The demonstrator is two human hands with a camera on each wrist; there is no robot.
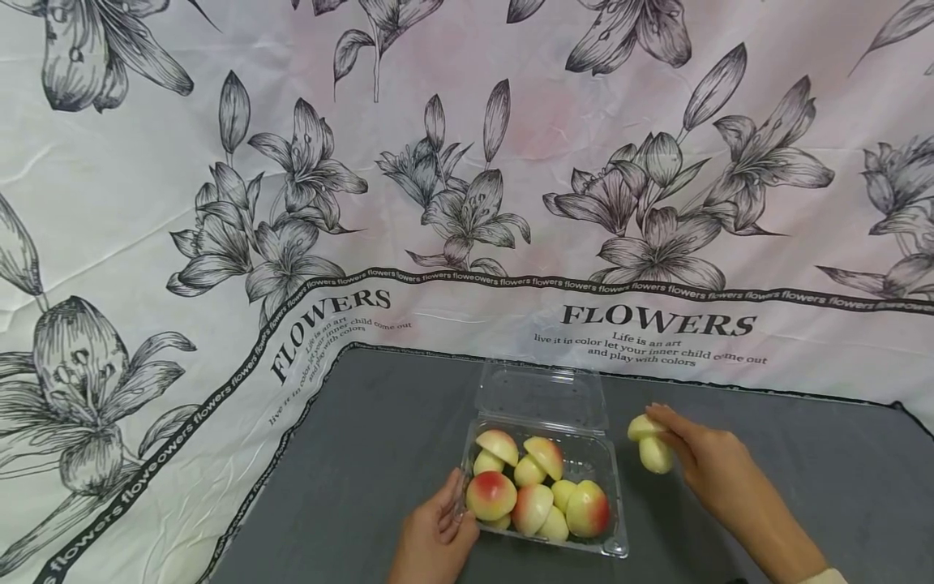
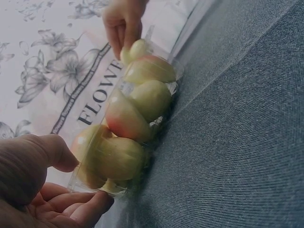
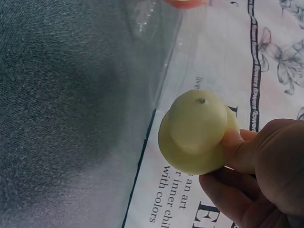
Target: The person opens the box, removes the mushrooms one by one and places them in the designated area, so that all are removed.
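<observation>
In the head view a clear plastic clamshell box (image 1: 616,531) holds several toy mushrooms with red-and-yellow caps, such as one mushroom (image 1: 491,495) at the front left corner. My left hand (image 1: 436,527) grips the box's left wall, thumb at the rim and fingers lower down, as the left wrist view also shows. To the right of the box, my right hand (image 1: 718,462) pinches a pale yellow mushroom (image 1: 655,456) by its cap, raised above the table. The right wrist view looks onto the rounded stem end of this held mushroom (image 3: 197,123), with a small dark spot on it.
The box's transparent lid (image 1: 540,397) lies folded back toward the wall. Beneath everything is a dark grey table cover (image 1: 387,430). A white cloth (image 1: 467,316) printed with flowers and lettering hangs behind and along the left side.
</observation>
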